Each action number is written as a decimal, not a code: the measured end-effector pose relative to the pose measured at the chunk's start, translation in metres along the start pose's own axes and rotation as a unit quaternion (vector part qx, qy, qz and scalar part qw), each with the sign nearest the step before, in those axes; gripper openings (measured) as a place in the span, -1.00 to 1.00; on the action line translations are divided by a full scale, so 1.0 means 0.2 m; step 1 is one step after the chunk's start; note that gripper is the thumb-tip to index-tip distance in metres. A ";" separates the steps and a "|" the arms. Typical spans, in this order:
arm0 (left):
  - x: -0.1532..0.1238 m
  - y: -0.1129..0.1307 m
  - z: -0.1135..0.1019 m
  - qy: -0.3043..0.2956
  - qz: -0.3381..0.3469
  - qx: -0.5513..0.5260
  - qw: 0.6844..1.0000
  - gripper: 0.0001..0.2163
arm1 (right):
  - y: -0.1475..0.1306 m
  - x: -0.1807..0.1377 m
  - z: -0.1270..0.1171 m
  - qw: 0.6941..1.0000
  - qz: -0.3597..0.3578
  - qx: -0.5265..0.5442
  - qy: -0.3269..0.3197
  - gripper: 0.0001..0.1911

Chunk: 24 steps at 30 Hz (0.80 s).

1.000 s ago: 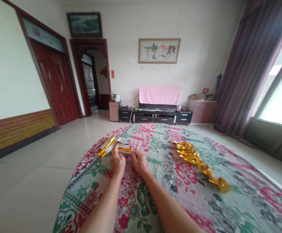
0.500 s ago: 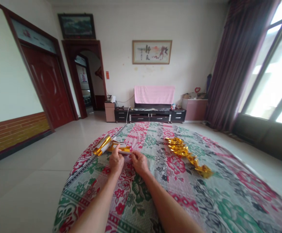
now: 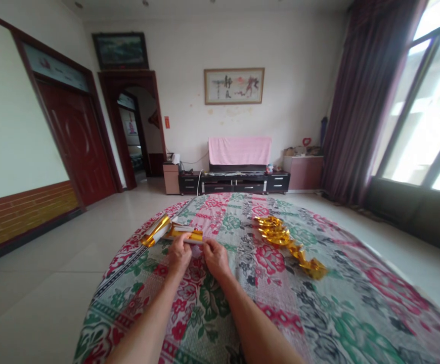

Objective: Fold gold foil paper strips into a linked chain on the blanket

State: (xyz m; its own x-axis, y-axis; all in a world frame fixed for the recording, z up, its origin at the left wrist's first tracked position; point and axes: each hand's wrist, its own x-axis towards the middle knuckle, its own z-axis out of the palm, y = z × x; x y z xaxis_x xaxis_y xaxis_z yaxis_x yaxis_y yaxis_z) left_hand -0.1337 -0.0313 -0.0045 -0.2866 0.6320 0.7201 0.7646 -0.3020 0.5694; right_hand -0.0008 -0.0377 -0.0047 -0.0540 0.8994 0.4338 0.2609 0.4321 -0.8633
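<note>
My left hand (image 3: 179,254) is closed on the near edge of a gold foil paper (image 3: 194,235) with a whitish underside, which looks partly rolled or folded. At that paper's right end, the fingertips of my right hand (image 3: 216,258) are pinched together on its edge. Just beyond my left hand, more gold and white paper (image 3: 155,231) lies curled up on the left of the table. Off to the right rests a row of crumpled, shiny gold foil pieces (image 3: 280,236), apart from both hands. My fingers hide part of the held paper.
A patterned floral cloth (image 3: 238,283) covers the round table. Beyond it stand a low black TV cabinet (image 3: 248,187) and a screen draped with a pink cloth (image 3: 239,150). Doors are on the left, and a purple curtain (image 3: 367,101) hangs by the window.
My left index finger, stretched over the paper before, is now drawn in lower at its near edge. My right hand keeps its pinch. The view has shifted slightly.
</note>
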 end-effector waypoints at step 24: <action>0.00 0.01 -0.01 -0.056 0.087 -0.037 0.994 -0.80 | -0.09 -0.05 -0.06 0.997 0.002 0.029 0.073 -0.76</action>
State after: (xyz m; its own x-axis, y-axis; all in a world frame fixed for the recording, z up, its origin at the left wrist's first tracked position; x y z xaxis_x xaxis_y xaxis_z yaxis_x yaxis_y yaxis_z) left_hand -0.1331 -0.0334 -0.0023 -0.0839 0.6398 0.7639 0.7511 -0.4632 0.4704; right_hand 0.0067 -0.0551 0.0106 0.0894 0.8839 0.4590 0.2042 0.4348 -0.8771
